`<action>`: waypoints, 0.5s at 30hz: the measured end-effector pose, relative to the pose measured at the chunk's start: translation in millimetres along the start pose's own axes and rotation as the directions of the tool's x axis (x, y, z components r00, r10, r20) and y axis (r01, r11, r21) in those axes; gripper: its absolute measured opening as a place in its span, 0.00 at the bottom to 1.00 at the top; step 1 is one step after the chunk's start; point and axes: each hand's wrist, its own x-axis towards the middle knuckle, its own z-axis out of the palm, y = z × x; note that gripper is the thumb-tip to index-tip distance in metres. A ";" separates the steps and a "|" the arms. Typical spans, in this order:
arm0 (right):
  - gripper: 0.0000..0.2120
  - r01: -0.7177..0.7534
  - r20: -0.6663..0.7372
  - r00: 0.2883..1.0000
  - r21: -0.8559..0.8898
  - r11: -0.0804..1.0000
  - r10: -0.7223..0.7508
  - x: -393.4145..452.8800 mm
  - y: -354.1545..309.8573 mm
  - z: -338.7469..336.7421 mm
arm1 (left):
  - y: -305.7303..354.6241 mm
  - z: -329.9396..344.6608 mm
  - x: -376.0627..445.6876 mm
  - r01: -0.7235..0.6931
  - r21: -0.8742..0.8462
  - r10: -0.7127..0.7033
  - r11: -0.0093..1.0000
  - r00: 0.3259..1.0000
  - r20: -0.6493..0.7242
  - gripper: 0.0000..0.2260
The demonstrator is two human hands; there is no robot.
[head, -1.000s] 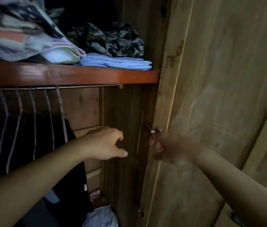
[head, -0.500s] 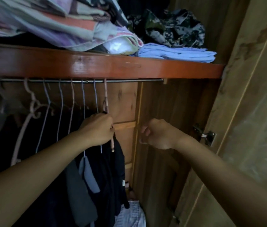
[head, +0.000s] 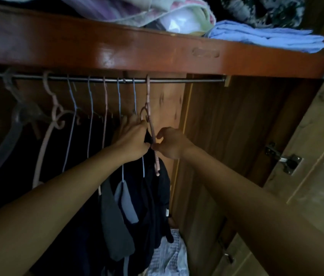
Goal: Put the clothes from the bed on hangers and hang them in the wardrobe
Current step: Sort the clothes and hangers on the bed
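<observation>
Pinching pink hanger (head: pixel 152 134), right hand (head: pixel 172 143) grip, left hand (head: pixel 132 139) clutching dark garment (head: pixel 153 188).

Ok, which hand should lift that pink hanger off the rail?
Probably the left hand: it grips the pink hanger near its neck, just under the rail. The right hand only pinches lower down its arm.

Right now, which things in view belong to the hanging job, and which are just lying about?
In play:
- left hand gripping the dark garment
- right hand pinching the pink hanger
- rail

Lying about:
- folded blue cloth on the shelf
- other hangers
- door hinge
</observation>
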 end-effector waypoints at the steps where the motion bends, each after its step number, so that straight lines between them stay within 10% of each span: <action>1: 0.18 -0.006 -0.002 1.000 0.006 1.000 0.006 5.8 -0.3 2.6 | -1.5 1.1 3.0 -0.011 0.031 0.011 0.999 1.000 -0.006 0.23; 15: 0.10 -0.042 -0.398 0.913 0.126 0.991 0.089 30.2 -14.3 23.0 | -16.9 -1.2 16.4 -0.014 -0.086 0.007 0.996 0.997 -0.079 0.21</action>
